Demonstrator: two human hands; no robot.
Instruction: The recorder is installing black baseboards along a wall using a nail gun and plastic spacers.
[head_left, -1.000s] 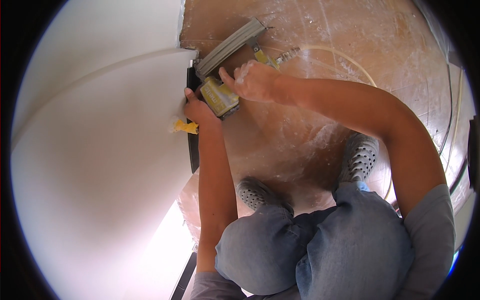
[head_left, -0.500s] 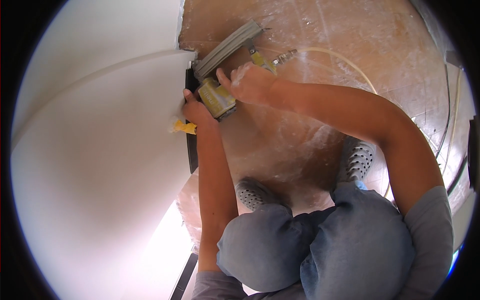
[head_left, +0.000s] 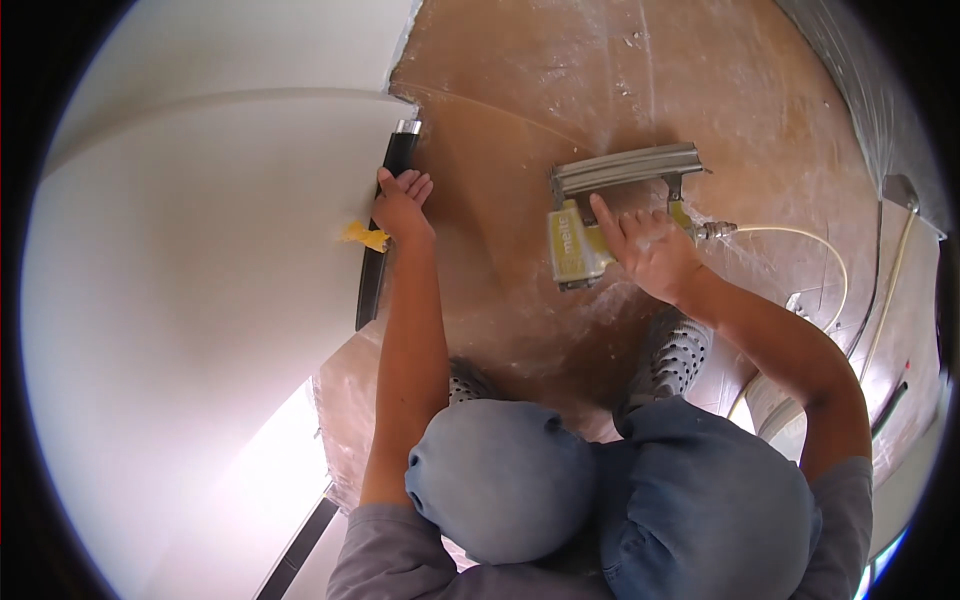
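Note:
A pneumatic nail gun with a yellow-green body and a long grey magazine is in my right hand. My fingers wrap its handle, and the index finger is stretched along it. The gun is held over the floor, apart from the wall. A black baseboard strip with a silvery end runs along the foot of the white wall at the left. My left hand lies at the strip, its fingers and thumb apart and holding nothing. Beside that wrist, a crumpled yellow scrap sits against the wall.
A pale air hose curves from the gun to the right. Dusty brown sheeting covers the floor. My feet, in perforated grey shoes, stand below my hands. Another dark strip shows at lower left. Cables run along the right side.
My right hand has drawn the nail gun away from the strip, to the right and slightly toward me. My left hand has stayed by the strip, its fingers now spread. My view has shifted somewhat.

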